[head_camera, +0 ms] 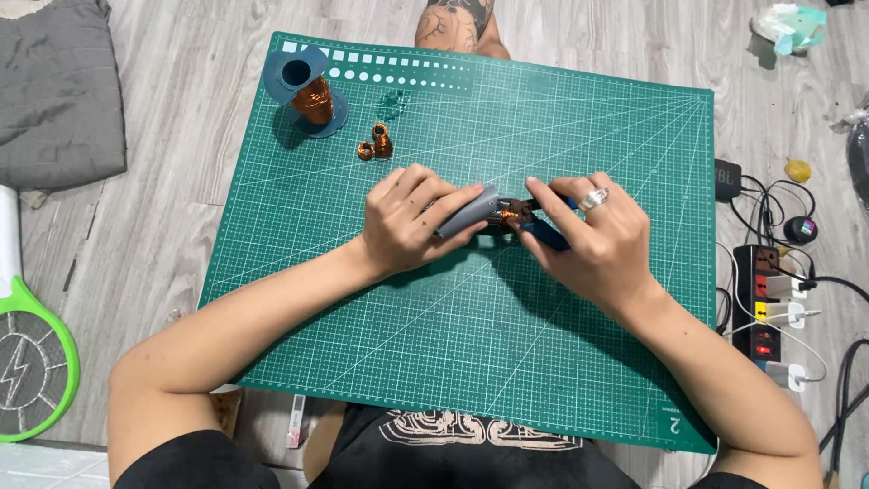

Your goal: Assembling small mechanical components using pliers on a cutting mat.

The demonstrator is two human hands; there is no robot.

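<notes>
My left hand [409,220] grips a grey cylindrical motor body [472,213] over the middle of a green cutting mat [561,362]. Copper windings [509,214] show at the motor's right end. My right hand [590,237], with a ring on one finger, holds a blue-handled tool [546,235] whose tip is at those windings. A blue spool of copper wire [310,87] stands at the mat's far left corner, with two small copper coils [376,144] lying beside it.
A black power strip [765,308] with plugs and cables lies on the floor to the right of the mat. A grey cushion [56,91] and a green electric swatter [32,358] are at the left. A knee [457,25] shows beyond the mat.
</notes>
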